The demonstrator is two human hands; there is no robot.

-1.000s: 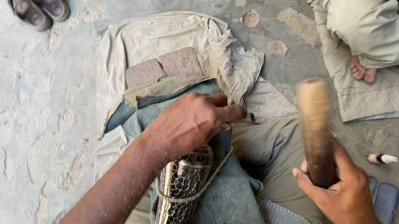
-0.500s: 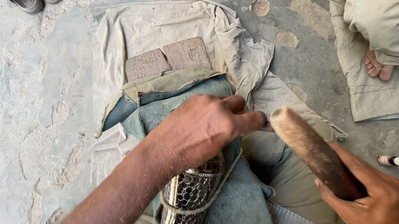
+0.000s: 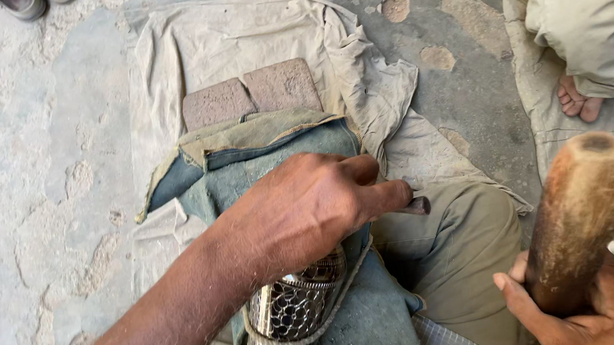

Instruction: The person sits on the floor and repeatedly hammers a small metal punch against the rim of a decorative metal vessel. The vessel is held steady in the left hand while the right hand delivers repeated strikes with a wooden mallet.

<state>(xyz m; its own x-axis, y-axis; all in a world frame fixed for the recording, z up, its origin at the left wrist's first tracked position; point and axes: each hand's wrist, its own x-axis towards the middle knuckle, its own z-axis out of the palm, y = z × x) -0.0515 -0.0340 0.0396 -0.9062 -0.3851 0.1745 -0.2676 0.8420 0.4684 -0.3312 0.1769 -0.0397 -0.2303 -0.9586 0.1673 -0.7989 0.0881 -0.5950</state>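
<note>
Wooden mallet (image 3: 578,220) stood raised in the right hand (image 3: 578,311), fingers wrapped tight around its lower end. Beside it, the left hand (image 3: 304,212) pinched a small dark punch (image 3: 416,206) over an embossed metal cylinder (image 3: 289,327) lying on blue-grey cloth (image 3: 274,161).

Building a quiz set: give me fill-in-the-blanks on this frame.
1. The right hand grips a wooden ____.
2. The left hand pinches a small dark punch over a patterned ____ tube.
3. Two flat ____ lie on the pale cloth.

Missing: mallet; metal; bricks
</note>
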